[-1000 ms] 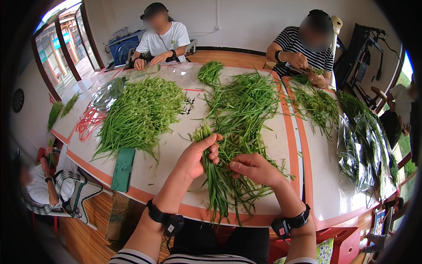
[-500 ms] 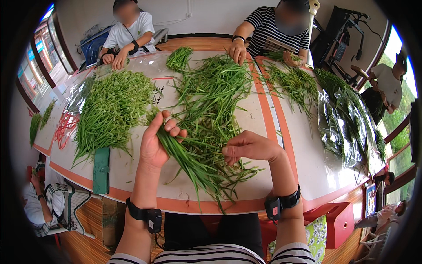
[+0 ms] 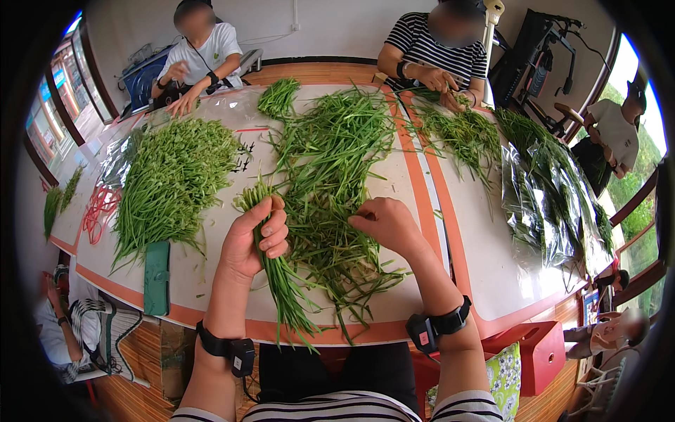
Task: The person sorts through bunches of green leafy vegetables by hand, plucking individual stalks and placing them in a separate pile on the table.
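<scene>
the left hand (image 3: pixel 253 239) is closed around a bunch of green stalks (image 3: pixel 287 285), whose pale, even ends stick up past the thumb while the long green ends fan down toward the near edge of the table (image 3: pixel 394 302). the right hand (image 3: pixel 387 224) is over the right side of the loose pile (image 3: pixel 334 133), its fingers curled and thumb near them; i cannot tell whether it pinches a stalk. the pile runs along the middle of the table, just right of the held bunch. to the left lies a broad heap of stalks (image 3: pixel 169 176), with a dark green case (image 3: pixel 157 278) near its lower end and red ties (image 3: pixel 100 211) beside it. stalks in clear plastic (image 3: pixel 552 211) lie far right. across the table sit a co-worker in white (image 3: pixel 211 53) and another in stripes (image 3: pixel 401 46).
</scene>
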